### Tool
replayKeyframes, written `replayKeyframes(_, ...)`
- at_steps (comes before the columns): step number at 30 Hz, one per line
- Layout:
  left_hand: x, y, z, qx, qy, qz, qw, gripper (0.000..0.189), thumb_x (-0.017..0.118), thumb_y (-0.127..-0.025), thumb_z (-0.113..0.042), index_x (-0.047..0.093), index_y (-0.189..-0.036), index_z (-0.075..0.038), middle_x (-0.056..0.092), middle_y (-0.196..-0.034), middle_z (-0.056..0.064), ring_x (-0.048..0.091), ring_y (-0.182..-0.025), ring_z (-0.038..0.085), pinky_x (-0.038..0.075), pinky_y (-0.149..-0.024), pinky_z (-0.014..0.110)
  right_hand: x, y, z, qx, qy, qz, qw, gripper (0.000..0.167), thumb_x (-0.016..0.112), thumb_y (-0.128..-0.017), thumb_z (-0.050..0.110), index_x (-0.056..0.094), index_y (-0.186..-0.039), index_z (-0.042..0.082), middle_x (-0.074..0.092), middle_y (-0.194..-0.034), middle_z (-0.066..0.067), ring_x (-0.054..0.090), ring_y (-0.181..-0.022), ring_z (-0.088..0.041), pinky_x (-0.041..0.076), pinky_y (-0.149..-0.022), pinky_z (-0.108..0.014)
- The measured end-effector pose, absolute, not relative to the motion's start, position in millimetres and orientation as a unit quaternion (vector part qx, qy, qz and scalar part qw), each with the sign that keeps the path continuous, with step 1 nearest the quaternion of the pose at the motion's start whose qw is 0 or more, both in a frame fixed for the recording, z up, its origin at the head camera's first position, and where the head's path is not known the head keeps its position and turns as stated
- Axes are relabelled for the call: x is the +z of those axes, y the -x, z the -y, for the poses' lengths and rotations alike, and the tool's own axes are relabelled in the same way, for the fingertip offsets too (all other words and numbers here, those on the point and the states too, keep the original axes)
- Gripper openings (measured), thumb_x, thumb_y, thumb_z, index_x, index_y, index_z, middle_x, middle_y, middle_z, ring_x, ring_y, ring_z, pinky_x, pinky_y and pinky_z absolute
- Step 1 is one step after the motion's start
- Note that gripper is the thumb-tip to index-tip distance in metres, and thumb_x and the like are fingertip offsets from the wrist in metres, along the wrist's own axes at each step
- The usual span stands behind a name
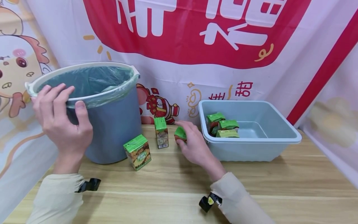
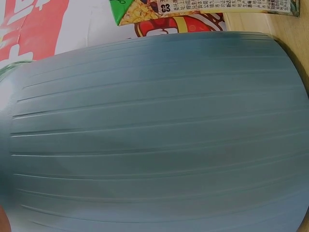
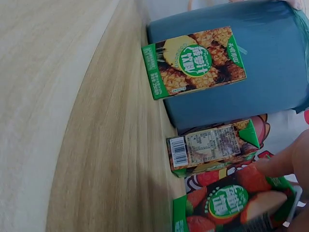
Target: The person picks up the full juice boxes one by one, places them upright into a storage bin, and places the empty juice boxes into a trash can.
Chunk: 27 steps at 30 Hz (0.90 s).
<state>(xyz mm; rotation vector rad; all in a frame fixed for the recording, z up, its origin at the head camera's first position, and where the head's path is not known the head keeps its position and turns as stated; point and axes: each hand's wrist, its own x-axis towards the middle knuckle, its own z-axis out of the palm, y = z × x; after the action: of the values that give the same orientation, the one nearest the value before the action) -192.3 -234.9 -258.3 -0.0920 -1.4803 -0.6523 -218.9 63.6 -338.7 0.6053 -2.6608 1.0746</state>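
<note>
A blue-grey bin takes up most of the left wrist view, its smooth wall marked by thin ridges along its height, with a scrap of greenish film and a sliver of the left hand at the edge. To the bin's right is a carton, partly out of view, with a green corner and small dark print. On the far side shows white cloth with red printing, and wooden tabletop lies beside the bin's base.

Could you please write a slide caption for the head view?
Left hand on a lined bin, right hand gripping a drink carton beside a tub holding three more cartons.
</note>
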Motion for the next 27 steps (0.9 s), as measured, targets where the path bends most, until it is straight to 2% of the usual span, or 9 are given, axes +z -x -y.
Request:
replayKeyframes(5,-258,193,235,-0.291,0.042,0.662,0.69,0.052,0.053,-0.092,-0.039,0.075,-0.119,-0.001,0.071,-0.13,0.019,0.055,-0.139,0.029,0.021,-0.133,0.047,-337,217,-63,0.345,-0.196,0.912,0.106,0.056,0.073,-0.098,0.004,0.057,-0.151,0.016,0.061,-0.139,-0.01,0.062,-0.124,-0.028,0.054,-0.107,-0.047)
replayKeyframes(11,-259,193,237,-0.289,0.042,0.662,0.69,0.051,0.054,-0.092,-0.039,0.075,-0.12,-0.001,0.071,-0.131,0.019,0.056,-0.139,0.03,0.021,-0.133,0.047,-331,212,-64,0.339,-0.223,0.907,0.112,0.051,0.074,-0.098,0.01,0.062,-0.148,0.012,0.064,-0.133,-0.006,0.064,-0.115,-0.022,0.057,-0.099,-0.041)
replayKeyframes(17,-260,193,239,-0.286,0.04,0.668,0.686,0.051,0.054,-0.093,-0.039,0.075,-0.121,-0.002,0.071,-0.132,0.019,0.055,-0.14,0.03,0.02,-0.134,0.047,-323,206,-64,0.331,-0.261,0.901,0.103,0.05,0.076,-0.098,0.013,0.064,-0.146,0.014,0.066,-0.132,-0.003,0.063,-0.11,-0.019,0.055,-0.089,-0.037)
replayKeyframes(23,-260,194,239,-0.285,0.043,0.669,0.685,0.05,0.054,-0.093,-0.038,0.075,-0.122,-0.002,0.071,-0.132,0.019,0.055,-0.141,0.03,0.019,-0.134,0.048,-316,201,-67,0.348,-0.263,0.893,0.108,0.05,0.079,-0.096,0.015,0.066,-0.144,0.018,0.069,-0.133,0.0,0.065,-0.122,-0.019,0.056,-0.099,-0.04)
replayKeyframes(27,-260,193,240,-0.284,0.041,0.671,0.684,0.051,0.054,-0.093,-0.038,0.074,-0.123,-0.003,0.07,-0.133,0.018,0.054,-0.141,0.03,0.019,-0.134,0.048,-311,200,-68,0.366,-0.26,0.888,0.097,0.049,0.078,-0.097,0.019,0.066,-0.145,0.017,0.068,-0.132,0.002,0.066,-0.121,-0.017,0.057,-0.098,-0.038)
